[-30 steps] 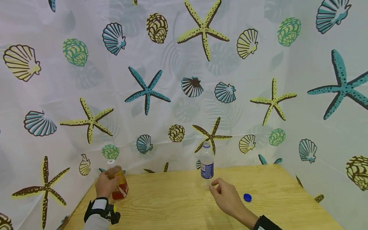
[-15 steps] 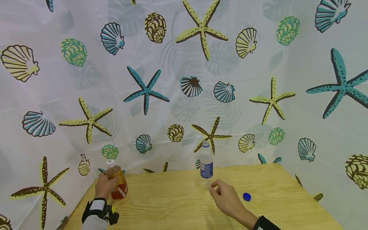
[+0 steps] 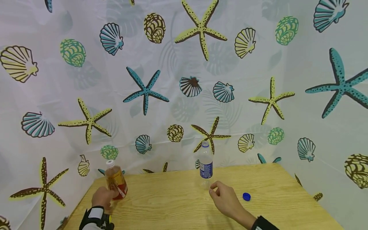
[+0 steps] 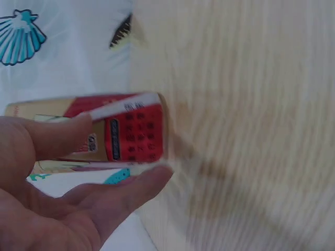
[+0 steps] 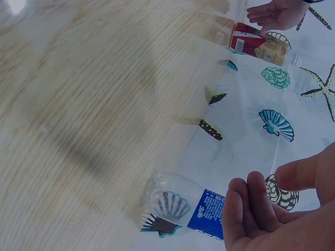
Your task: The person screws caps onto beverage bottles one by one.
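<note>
At the left of the table stands an upright drink bottle (image 3: 116,180) with a white cap and a red and tan label. My left hand (image 3: 102,198) is just in front of it, thumb and fingers spread apart. In the left wrist view the thumb overlaps the bottle's label (image 4: 137,128); whether it touches cannot be told. Further right, a clear plastic bottle (image 3: 206,170) with a blue label stands upright. Close in front of it is my right hand (image 3: 225,198), holding nothing, its fingers loosely bent. In the right wrist view these fingers (image 5: 254,204) partly cover the blue label.
A blue bottle cap (image 3: 246,196) lies on the wooden table (image 3: 161,204), right of my right hand. A white curtain (image 3: 161,127) printed with shells and starfish hangs behind the table and along both sides.
My left hand has let go of the red and tan drink bottle and drawn back towards me. The bottle stays standing in place. My right hand has hardly moved.
</note>
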A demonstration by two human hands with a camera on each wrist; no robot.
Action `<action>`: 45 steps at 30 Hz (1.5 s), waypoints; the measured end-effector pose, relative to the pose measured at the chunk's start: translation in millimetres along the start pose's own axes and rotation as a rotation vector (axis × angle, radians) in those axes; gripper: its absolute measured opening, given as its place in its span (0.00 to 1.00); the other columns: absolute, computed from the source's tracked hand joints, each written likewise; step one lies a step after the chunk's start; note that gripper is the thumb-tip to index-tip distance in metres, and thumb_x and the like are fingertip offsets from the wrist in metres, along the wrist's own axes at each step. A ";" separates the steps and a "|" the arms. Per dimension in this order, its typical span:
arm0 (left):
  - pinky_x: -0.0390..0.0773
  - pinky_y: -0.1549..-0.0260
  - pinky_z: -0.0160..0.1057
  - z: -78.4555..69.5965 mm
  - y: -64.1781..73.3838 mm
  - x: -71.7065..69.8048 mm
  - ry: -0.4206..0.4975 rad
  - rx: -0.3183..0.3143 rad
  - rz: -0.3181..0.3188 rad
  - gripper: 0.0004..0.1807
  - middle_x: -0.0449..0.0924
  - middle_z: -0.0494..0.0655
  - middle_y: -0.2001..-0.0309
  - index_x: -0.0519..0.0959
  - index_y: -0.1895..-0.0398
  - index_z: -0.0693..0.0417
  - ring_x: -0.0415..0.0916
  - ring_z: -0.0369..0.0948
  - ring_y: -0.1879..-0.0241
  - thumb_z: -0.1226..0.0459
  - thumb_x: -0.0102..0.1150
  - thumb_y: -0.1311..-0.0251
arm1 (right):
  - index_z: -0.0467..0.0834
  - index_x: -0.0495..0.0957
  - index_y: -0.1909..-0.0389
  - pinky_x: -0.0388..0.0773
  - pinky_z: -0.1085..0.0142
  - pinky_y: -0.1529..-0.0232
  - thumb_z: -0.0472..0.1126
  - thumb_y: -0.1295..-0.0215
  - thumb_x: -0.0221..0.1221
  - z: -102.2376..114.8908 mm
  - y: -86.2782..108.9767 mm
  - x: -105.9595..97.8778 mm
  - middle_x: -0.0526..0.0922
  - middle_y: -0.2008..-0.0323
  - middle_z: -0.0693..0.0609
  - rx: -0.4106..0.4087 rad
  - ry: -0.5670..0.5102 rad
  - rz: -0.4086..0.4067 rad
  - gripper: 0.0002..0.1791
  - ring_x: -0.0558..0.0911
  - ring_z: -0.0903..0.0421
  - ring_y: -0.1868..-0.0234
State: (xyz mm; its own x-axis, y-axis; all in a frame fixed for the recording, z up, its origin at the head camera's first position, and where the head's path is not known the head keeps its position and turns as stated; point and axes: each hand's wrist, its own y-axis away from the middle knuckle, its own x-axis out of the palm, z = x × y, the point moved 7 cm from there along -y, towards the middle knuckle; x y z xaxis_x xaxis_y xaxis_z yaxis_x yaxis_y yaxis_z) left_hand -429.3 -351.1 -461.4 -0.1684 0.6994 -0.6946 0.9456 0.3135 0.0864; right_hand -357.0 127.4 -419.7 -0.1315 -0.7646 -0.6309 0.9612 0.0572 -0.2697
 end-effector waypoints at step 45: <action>0.70 0.81 0.34 -184.6 124.2 165.5 -0.160 0.684 0.100 0.08 0.76 0.40 0.81 0.79 0.75 0.53 0.69 0.34 0.81 0.70 0.63 0.38 | 0.31 0.64 0.29 0.78 0.36 0.47 0.52 0.34 0.66 31.2 -113.1 -32.4 0.79 0.44 0.26 -0.047 0.269 -0.096 0.42 0.79 0.27 0.45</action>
State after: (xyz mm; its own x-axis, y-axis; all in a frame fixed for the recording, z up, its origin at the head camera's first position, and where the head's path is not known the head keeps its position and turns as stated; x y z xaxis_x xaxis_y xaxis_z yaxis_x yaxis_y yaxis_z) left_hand -391.1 -77.8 -433.7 -0.0780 0.5847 -0.8075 0.9260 -0.2577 -0.2760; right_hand -453.9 125.6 -346.1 -0.2873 -0.5707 -0.7693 0.9298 0.0268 -0.3671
